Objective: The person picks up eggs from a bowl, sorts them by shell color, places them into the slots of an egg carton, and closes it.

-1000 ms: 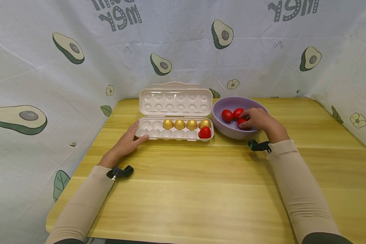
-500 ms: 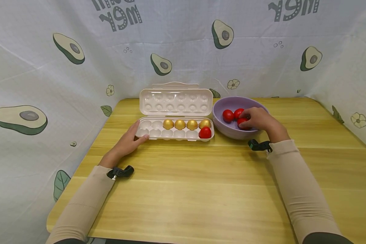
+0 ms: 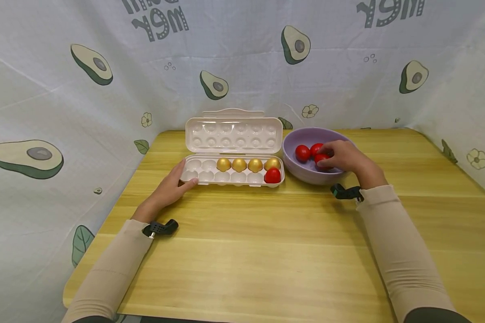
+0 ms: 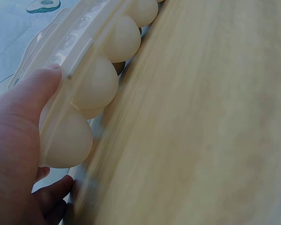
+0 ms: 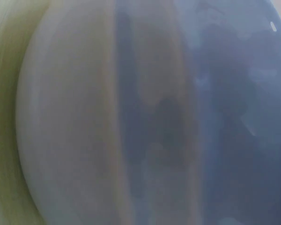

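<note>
A pale egg carton (image 3: 204,178), lid raised against the back, holds several gold eggs (image 3: 239,165) along its back row and one red egg (image 3: 272,176) in the front right cell. My left hand (image 3: 166,187) grips the carton's left end; in the left wrist view its thumb (image 4: 37,86) presses on the rim and other fingers curl below. Inside the purple bowl (image 3: 313,178), my right hand (image 3: 341,156) pinches a red egg (image 3: 322,160), which its fingers partly cover. Two more red eggs (image 3: 302,153) lie beside it. The right wrist view shows only the bowl (image 5: 70,117) up close.
Both containers stand side by side near the back of the wooden table (image 3: 242,251), the bowl close to the carton's right end. A white cloth (image 3: 250,58) printed with avocados hangs behind the table and along its sides.
Almost nothing differs. My right hand stays over the same red egg in the bowl, its wrist shifted very slightly right. The left hand keeps its place on the carton.
</note>
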{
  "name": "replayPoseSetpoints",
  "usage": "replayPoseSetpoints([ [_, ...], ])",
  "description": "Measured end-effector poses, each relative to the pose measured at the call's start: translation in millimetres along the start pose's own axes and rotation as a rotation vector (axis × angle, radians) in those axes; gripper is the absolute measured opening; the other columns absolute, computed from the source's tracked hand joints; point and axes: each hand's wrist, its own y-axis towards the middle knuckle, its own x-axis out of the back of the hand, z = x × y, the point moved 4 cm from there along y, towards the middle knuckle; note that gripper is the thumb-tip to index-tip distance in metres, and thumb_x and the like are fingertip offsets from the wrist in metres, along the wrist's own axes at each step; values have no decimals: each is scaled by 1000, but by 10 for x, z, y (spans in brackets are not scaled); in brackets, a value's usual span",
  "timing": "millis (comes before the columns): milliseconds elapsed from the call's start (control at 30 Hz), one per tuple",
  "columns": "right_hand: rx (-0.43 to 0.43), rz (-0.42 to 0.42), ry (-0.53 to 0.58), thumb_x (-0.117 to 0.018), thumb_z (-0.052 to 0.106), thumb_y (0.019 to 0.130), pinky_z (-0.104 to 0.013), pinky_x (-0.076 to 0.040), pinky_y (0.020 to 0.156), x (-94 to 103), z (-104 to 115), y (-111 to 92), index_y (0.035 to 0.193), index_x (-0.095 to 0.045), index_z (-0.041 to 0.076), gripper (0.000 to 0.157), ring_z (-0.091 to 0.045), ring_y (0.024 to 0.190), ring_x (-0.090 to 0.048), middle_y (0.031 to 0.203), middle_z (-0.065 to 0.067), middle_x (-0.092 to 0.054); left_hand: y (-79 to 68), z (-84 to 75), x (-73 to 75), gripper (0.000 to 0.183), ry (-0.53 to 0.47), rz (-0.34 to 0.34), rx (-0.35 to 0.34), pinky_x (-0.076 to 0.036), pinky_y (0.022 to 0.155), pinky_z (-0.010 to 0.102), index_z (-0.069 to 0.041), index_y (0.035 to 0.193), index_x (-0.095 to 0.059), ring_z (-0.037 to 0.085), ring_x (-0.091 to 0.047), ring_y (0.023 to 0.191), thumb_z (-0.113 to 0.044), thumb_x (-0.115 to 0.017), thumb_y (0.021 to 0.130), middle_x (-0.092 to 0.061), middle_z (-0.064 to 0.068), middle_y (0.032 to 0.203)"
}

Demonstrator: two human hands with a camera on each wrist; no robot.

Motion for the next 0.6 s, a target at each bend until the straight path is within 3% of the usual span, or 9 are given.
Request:
replayPoseSetpoints([
  [600, -8, -24, 75, -73, 17, 86, -54, -42, 95, 74, 48, -46, 115, -65, -3, 36, -36, 102, -53, 112, -23, -63, -17, -20, 5, 92, -3, 1, 10, -12, 117, 51, -6, 155, -1, 31, -10, 146, -51, -54, 95, -7, 14, 161],
])
